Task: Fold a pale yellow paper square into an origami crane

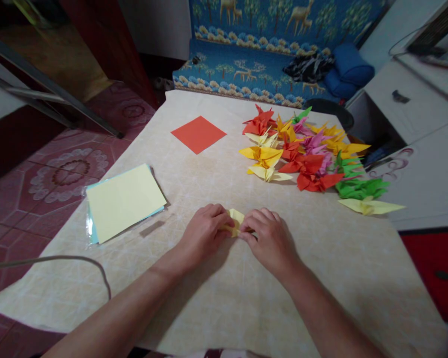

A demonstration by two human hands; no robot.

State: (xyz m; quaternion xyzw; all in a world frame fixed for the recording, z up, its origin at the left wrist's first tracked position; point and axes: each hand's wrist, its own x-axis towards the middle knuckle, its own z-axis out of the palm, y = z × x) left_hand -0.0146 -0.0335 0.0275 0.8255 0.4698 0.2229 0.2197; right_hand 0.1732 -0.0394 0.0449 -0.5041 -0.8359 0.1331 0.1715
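A small, partly folded yellow paper [236, 219] lies on the cream table [224, 293] near its middle. My left hand [204, 231] pinches its left side with curled fingers. My right hand [269, 240] presses down on its right side, fingers bent onto it. Most of the paper is hidden under the fingers.
A pile of folded paper cranes [309, 154] in red, yellow, green, pink and orange covers the far right of the table. A flat orange square sheet [198, 134] lies at the far middle. A pack of pale yellow paper [124, 201] sits at the left. White drawers [414, 129] stand to the right.
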